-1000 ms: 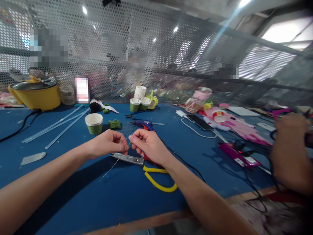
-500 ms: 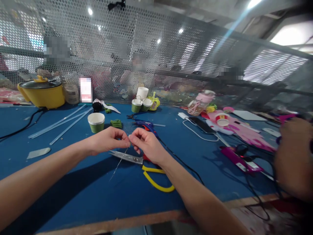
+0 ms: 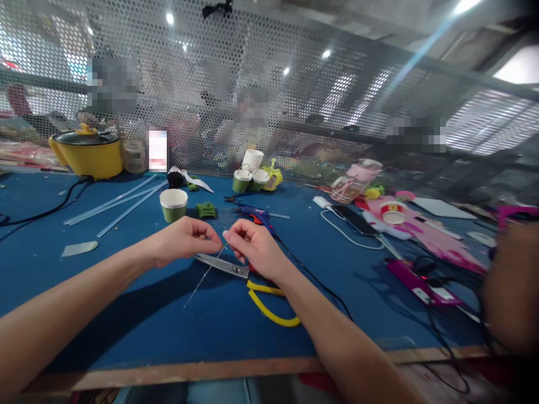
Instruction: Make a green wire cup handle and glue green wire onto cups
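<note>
Strand [image 3: 205, 276] at two sets of fingers, scissors [image 3: 225, 266] beneath

Toward the front of the blue worktop [image 3: 168, 342], the thin strand slants down and left from where the two hands meet, its tail crossing in front of the scissor blades (whether it touches them, I cannot tell). The step in hand looks to be close fingertip work at the strand's upper end, though the exact spot is too small to read. As I judge it, the next move calls for a light, steady pinch and small turns of the fingers, with the tail clear of the blades.

The right hand [image 3: 257, 247] has its thumb and forefinger pressed together, apparently on the strand's top, while the other fingers curl beneath. The left hand [image 3: 181, 242] reaches in with thumb and forefinger narrow, their tips just beside the strand; whether they grip it or merely steady it is unclear.

Both forearms come in from the lower corners and angle inward, so that the fingertips almost meet. The left forearm's shadow on the surface suggests that it is raised. Beyond the hands stand a green-and-white cup [image 3: 174, 209], a small green yarn bundle [image 3: 206, 210] and a blue glue gun [image 3: 255, 214], none of them in a grip.
</note>
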{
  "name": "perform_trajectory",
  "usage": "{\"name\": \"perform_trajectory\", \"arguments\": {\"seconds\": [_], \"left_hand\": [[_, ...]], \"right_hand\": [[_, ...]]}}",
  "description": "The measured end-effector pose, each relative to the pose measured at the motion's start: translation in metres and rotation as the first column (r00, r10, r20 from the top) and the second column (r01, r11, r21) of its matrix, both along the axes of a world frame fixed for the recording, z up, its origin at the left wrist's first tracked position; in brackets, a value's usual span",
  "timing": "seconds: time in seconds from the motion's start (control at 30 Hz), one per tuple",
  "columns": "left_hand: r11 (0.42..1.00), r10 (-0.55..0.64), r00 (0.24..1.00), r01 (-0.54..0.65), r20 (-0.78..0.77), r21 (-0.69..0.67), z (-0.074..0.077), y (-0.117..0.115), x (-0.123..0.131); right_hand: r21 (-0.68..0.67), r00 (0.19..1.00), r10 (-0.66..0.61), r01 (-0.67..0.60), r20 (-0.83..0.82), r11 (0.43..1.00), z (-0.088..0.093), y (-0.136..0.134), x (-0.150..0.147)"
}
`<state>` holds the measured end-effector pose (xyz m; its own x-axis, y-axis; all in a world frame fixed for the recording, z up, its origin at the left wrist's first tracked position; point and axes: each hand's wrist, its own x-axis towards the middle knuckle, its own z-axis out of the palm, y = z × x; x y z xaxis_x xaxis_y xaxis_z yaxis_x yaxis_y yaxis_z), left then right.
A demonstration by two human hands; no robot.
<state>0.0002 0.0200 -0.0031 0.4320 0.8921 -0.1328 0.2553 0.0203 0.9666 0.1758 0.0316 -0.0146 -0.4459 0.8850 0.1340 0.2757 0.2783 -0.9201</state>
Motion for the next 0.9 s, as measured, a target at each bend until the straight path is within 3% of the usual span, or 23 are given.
{"name": "perform_trajectory", "arguments": {"seconds": [0.27, 0.67, 0.9], "left_hand": [[0.977, 0.086, 0.991, -0.064, -0.099, 0.203, -0.003, -0.003, 0.004], [0.969, 0.117, 0.977, -0.073, -0.178, 0.238, -0.011, -0.007, 0.004], [0.888, 0.216, 0.917, -0.041, -0.337, 0.458, -0.011, -0.011, 0.006]], "right_hand": [[-0.003, 0.999, 0.022, -0.022, 0.039, 1.0, 0.001, -0.002, -0.001], [0.075, 0.991, -0.015, 0.005, 0.135, 0.997, 0.003, -0.004, -0.005], [0.048, 0.993, -0.006, 0.0, 0.119, 0.999, 0.002, -0.004, -0.004]]}}
